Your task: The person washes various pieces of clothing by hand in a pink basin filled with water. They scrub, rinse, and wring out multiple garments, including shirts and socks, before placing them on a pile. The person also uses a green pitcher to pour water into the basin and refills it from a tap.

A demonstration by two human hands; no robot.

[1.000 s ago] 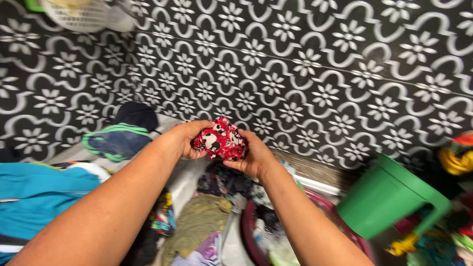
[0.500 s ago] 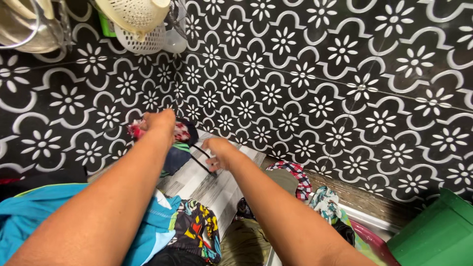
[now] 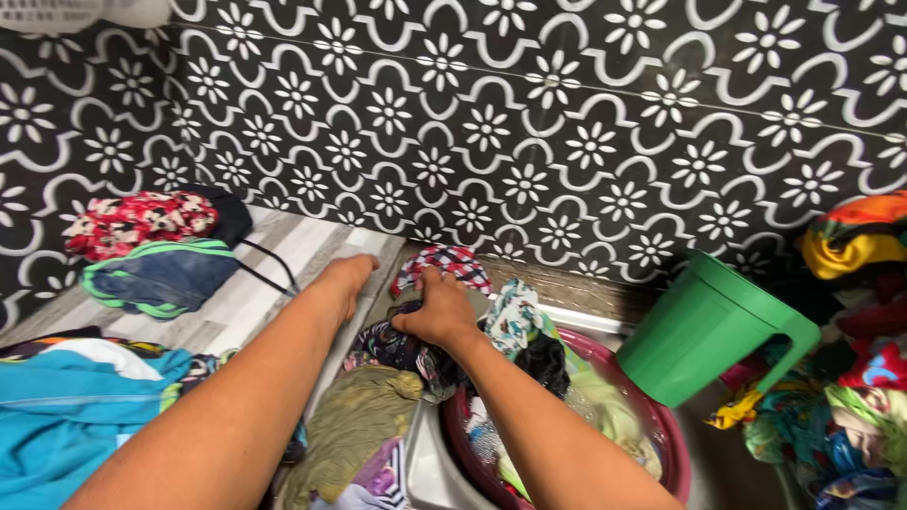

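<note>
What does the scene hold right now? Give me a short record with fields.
left hand: open, resting on the counter edge by the clothes pile
right hand: gripping a dark patterned cloth
basin: maroon, holding wet clothes
jug: green, tipped beside the basin
folded clothes: stacked on the counter at far left
wall: black tiles with white flowers

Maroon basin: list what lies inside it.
The maroon basin holds soapy water and wet clothes; the right hand grips a dark garment. Its bottom is covered.

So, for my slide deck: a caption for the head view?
Right hand grips dark patterned cloth beside a maroon basin; left hand rests nearby.
</note>
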